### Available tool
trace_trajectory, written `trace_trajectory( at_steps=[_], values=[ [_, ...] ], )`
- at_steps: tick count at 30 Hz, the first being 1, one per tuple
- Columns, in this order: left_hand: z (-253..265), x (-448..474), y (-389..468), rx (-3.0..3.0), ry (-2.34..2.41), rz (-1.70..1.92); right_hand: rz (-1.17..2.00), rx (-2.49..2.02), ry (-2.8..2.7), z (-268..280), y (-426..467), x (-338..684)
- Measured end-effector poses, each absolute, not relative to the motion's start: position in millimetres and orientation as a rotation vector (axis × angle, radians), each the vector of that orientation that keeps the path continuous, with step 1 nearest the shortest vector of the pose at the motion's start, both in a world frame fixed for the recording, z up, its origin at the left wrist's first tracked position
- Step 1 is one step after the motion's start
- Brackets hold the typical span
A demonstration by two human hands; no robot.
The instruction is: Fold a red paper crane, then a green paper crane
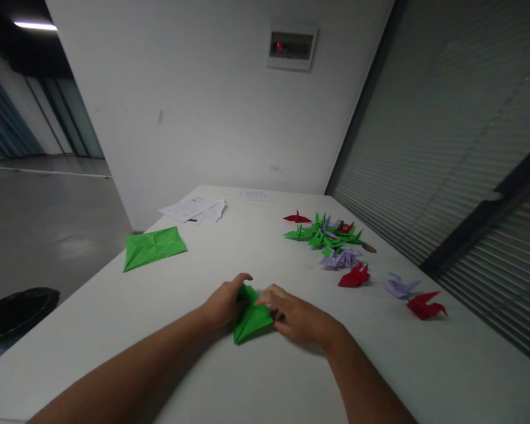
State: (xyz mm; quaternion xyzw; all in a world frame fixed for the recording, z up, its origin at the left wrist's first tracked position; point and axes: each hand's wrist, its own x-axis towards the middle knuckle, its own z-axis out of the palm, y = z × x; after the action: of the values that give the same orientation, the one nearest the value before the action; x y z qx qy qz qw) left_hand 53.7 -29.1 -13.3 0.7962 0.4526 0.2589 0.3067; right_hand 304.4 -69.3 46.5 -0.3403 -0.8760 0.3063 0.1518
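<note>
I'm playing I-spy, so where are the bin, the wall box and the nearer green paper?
Bin point(34, 321): head view, on its rim.
Wall box point(294, 46): head view, on its dark middle.
Nearer green paper point(253, 323): head view, on its near part.

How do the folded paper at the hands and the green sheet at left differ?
The folded paper looks smaller than the green sheet. The left hand and right hand are at the folded paper; the green sheet lies apart from both. Both papers are green and creased.

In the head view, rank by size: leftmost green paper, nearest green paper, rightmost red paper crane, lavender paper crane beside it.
1. Leftmost green paper
2. Nearest green paper
3. Red paper crane, lavender paper crane: too alike
</note>
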Motion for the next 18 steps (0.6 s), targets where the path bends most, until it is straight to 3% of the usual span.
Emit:
trace_trajectory(
  at_steps=[14, 18],
  values=[
    [-15.2, 59.5, -32.0, 2.112, 1.012, 0.696, 0.545, -1.245, -2.746, 36.1, -67.4, 299.1],
    [-10.1, 56.6, -34.6, 2.242, 1.088, 0.900, 0.578, -1.302, -2.700, 35.2, -66.8, 299.0]
  ],
)
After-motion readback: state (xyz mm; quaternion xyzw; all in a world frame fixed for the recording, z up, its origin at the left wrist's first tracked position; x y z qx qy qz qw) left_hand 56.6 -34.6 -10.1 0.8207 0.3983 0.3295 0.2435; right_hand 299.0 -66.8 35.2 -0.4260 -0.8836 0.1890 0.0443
